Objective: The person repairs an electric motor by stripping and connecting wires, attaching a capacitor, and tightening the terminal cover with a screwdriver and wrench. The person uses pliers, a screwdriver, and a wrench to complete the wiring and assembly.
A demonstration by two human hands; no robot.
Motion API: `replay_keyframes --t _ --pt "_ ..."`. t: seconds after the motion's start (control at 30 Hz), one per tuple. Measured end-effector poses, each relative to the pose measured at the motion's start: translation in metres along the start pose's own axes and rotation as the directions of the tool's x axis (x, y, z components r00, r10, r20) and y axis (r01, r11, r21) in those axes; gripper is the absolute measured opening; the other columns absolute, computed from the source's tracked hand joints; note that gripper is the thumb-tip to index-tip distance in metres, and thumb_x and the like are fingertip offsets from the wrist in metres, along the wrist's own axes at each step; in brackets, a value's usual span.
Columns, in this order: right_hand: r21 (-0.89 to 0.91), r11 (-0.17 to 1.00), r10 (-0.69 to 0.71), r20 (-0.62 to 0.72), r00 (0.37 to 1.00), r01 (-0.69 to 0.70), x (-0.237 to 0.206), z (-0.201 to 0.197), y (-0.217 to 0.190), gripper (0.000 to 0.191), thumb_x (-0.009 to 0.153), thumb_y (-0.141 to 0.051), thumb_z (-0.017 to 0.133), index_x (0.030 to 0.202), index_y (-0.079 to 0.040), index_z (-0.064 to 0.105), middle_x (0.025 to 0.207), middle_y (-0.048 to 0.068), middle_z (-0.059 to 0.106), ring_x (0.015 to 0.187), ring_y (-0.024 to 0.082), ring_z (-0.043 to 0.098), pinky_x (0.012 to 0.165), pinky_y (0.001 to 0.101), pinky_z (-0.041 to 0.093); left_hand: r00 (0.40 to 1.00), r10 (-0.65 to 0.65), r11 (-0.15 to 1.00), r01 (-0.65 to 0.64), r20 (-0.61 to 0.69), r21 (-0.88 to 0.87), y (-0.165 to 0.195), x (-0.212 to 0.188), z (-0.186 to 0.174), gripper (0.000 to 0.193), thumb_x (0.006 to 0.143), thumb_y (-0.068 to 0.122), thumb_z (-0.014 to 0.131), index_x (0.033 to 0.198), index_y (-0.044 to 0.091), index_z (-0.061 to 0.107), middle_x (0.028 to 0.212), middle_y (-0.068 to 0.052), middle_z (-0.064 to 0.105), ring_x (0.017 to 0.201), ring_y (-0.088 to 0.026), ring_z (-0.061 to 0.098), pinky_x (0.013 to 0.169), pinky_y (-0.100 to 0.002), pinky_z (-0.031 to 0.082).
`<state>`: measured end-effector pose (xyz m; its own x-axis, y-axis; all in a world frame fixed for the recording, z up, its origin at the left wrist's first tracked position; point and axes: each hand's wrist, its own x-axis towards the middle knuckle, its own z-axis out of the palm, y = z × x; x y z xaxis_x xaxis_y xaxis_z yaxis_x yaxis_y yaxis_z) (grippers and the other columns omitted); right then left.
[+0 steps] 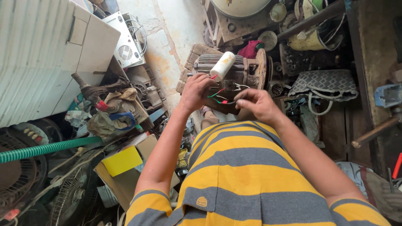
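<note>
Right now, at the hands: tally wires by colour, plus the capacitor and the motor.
Red wire: 1, between the left hand and the motor.
Green wire: 1, running to the right hand.
White wires: 2, as far as can be told.
White cylindrical capacitor: 1.
Rusty electric motor: 1.
Total: 6.

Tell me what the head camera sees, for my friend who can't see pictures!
Two hands work on a rusty electric motor: the left hand touches its wires below a white cylinder, and the right hand pinches the wires. Junk surrounds them, including a green hose.
</note>
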<state>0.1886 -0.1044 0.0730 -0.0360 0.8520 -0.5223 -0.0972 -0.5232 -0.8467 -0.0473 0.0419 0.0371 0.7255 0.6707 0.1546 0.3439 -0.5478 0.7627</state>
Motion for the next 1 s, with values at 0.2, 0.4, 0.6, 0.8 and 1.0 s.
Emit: replay_keyframes --t 0.2,0.4,0.6,0.8,1.0 --pt "-0.035 0.984 -0.177 0.004 0.984 0.177 -0.013 0.027 0.012 0.019 0.088 0.005 0.072 0.106 0.001 0.076 0.099 0.008 0.077 0.091 0.013 0.074 0.081 0.0269 0.061 0.999 0.047 0.994 -0.044 -0.023 0.101 0.045 -0.019 -0.016 0.045 0.067 0.006 0.075 0.112 0.013 0.069 0.128 -0.015 0.062 0.115 -0.035 0.060 0.097 -0.044 0.044" --pt "-0.373 0.827 -0.474 -0.061 0.878 0.420 -0.010 0.031 0.010 0.021 0.089 0.004 0.076 0.109 -0.003 0.077 0.102 0.011 0.078 0.091 0.014 0.076 0.079 0.0267 0.063 0.998 0.038 0.945 -0.019 0.052 -0.326 0.063 -0.030 0.005 0.031 0.088 0.007 0.076 0.118 0.007 0.068 0.112 -0.010 0.066 0.104 -0.031 0.061 0.091 -0.039 0.052" --pt "-0.880 0.380 -0.613 -0.008 0.790 0.285 -0.018 0.000 -0.017 0.035 0.076 -0.018 0.085 0.109 -0.009 0.079 0.103 0.009 0.077 0.086 0.021 0.071 0.076 0.0362 0.051 1.000 0.013 0.945 -0.018 -0.017 -0.327 0.055 -0.028 0.019 0.016 0.089 0.003 0.074 0.102 0.009 0.069 0.099 -0.005 0.069 0.095 -0.029 0.061 0.085 -0.037 0.052" --pt "-0.973 0.121 -0.658 0.069 0.750 0.196 0.014 -0.016 -0.008 0.018 0.084 -0.021 0.081 0.101 -0.017 0.076 0.098 0.001 0.077 0.092 0.022 0.071 0.079 0.0380 0.046 0.993 0.089 0.987 -0.098 -0.078 -0.127 0.060 -0.025 0.015 0.017 0.082 0.006 0.076 0.097 0.011 0.070 0.096 -0.002 0.069 0.104 -0.030 0.059 0.094 -0.042 0.046" --pt "-0.869 0.478 -0.597 -0.210 0.774 0.132 0.047 -0.017 0.000 0.013 0.095 -0.016 0.079 0.105 -0.012 0.074 0.098 0.009 0.075 0.084 0.029 0.072 0.072 0.0389 0.056 0.998 0.022 0.985 -0.033 -0.063 -0.172 0.054 -0.033 0.022 0.016 0.085 0.006 0.075 0.099 0.010 0.069 0.100 -0.005 0.069 0.110 -0.028 0.062 0.094 -0.040 0.046"
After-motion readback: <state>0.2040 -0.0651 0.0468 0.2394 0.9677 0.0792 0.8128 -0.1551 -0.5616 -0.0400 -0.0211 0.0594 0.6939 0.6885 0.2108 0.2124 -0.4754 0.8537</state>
